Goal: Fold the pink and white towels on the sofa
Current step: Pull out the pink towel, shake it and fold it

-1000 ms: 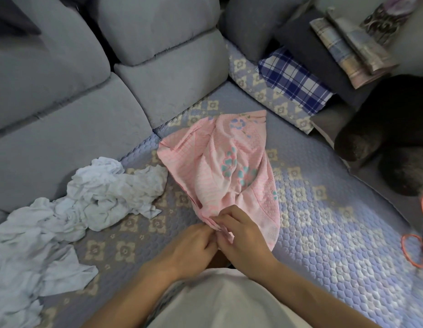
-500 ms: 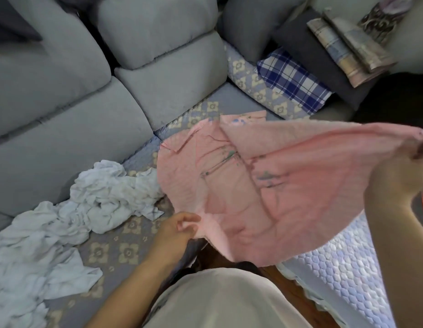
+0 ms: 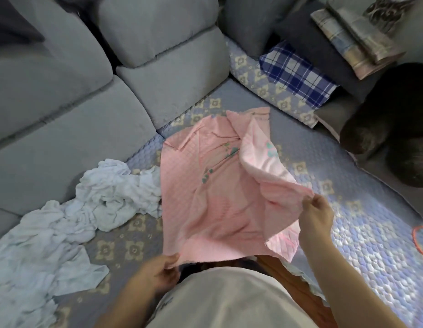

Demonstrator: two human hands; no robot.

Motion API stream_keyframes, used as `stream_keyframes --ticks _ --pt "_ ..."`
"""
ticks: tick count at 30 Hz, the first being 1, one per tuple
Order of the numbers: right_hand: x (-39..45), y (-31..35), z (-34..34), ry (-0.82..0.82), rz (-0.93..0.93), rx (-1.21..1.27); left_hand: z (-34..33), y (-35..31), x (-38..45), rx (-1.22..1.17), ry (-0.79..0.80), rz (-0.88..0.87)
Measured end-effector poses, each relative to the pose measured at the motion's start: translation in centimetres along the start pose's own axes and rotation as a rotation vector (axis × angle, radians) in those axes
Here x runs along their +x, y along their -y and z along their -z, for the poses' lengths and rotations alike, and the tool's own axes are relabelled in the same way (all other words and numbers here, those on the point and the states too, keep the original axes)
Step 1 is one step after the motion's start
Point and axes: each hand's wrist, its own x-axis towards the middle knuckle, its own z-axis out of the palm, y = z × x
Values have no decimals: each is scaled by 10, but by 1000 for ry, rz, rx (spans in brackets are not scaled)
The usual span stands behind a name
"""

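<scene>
Here each hand [image 3: 158,271] [image 3: 315,214] pinches the pink towel [image 3: 213,197], whose near edge hides behind the torso.

Grey sofa [image 3: 92,129] under its quilted cover [image 3: 347,209], my pink towel [image 3: 205,200] spread there, white towels [image 3: 87,209] crumpled beside it, orange ring [image 3: 417,242] at right

Pink towel [image 3: 205,197]: quilted weave, small teal flower print, spread open and rumpled over the sofa's patterned blue cover [image 3: 362,209]. Near corner pinched between thumb and fingers of the left hand [image 3: 158,273]; right-side edge pinched in the fingertips of the right hand [image 3: 315,213] and lifted, so that a paler flap folds back just beyond those fingertips. White towels [image 3: 71,218]: crumpled in a loose heap, beyond and outward of the left fingers, touching the pink towel's left edge.
</scene>
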Motion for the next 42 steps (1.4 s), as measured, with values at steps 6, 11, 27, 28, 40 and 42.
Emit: stream_keyframes --ticks 6,11,27,28,40,42 --pt "-2 -22 3 22 -129 -51 -2 16 -1 147 -32 -248" --pt "-34 6 -5 79 141 -6 -41 9 -43 549 0 -634" --pt "-125 -9 -19 647 1266 -416 -103 12 -115 175 481 -438" --pt "-126 -9 -19 626 1250 -428 -103 12 -117 132 501 -411" --pt "-133 -8 -18 544 1423 -378 -102 10 -125 72 536 -313" --pt "-131 -10 -20 524 1446 -367 -103 10 -123 76 528 -313"
